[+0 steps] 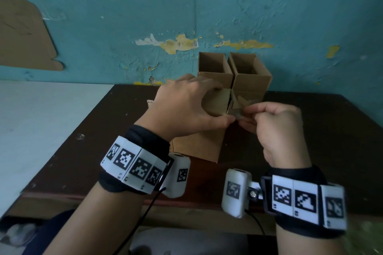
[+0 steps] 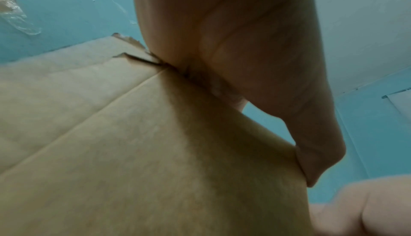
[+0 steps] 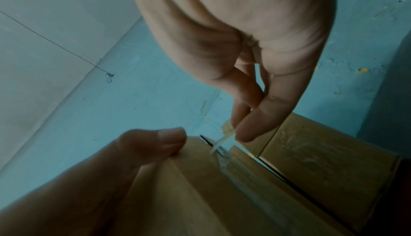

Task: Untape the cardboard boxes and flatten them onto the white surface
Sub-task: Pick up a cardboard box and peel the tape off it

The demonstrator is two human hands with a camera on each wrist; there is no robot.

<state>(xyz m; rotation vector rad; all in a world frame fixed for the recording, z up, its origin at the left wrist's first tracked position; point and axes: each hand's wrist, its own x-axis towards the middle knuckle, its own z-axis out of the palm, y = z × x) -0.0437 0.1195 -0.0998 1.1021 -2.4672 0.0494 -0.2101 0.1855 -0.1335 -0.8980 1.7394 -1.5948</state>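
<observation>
A taped cardboard box point(image 1: 199, 147) stands on the dark table right in front of me. My left hand point(image 1: 186, 105) grips its top from the left, thumb along the near edge; the left wrist view shows the palm against the box point(image 2: 133, 152). My right hand point(image 1: 275, 122) pinches a strip of clear tape point(image 1: 238, 109) at the box's top seam. In the right wrist view, thumb and forefinger point(image 3: 251, 127) hold the tape point(image 3: 222, 143) lifted off the closed flaps point(image 3: 311, 152). Two open cardboard boxes point(image 1: 215, 68) point(image 1: 250, 72) stand side by side behind it.
The dark brown table point(image 1: 310, 130) butts against a peeling teal wall. A white surface point(image 1: 41, 120) lies to the left of the table. A cardboard piece point(image 1: 22, 33) is stuck on the wall at the upper left.
</observation>
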